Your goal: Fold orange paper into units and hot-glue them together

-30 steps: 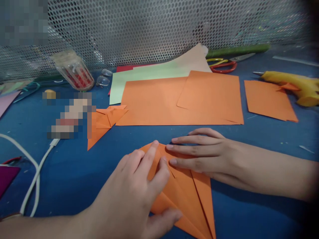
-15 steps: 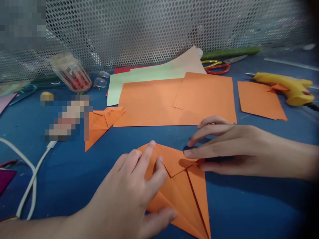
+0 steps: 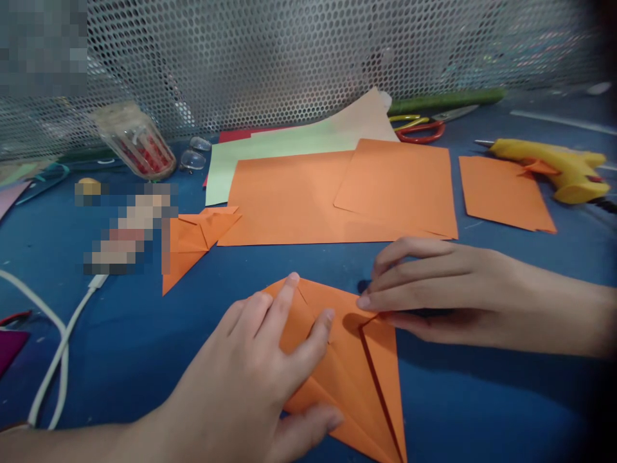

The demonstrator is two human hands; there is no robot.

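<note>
A folded sheet of orange paper [image 3: 347,379] lies on the blue tabletop in front of me, with creases and a narrow folded panel along its right side. My left hand [image 3: 260,360] rests over its left part, fingers spread and pressing down, thumb stretched low across it. At the paper's upper right corner, my right hand [image 3: 448,292] pinches the edge between thumb and fingertips. The other fingers of that hand are bent close together. Left of the big sheets sits a smaller folded orange paper piece [image 3: 197,235], touched by neither hand.
Behind my hands lie large orange sheets [image 3: 289,199] over a pale green sheet [image 3: 226,167]. Scissors [image 3: 421,132], an orange square [image 3: 499,193] and a yellow glue gun [image 3: 540,164] are at the right. A jar [image 3: 139,145] and a white cable [image 3: 67,347] are at the left.
The right hand's fingers have drawn closer together at the paper's corner. My left index finger has slid a little to the right, and the flap's lower edge shows less clearly.
</note>
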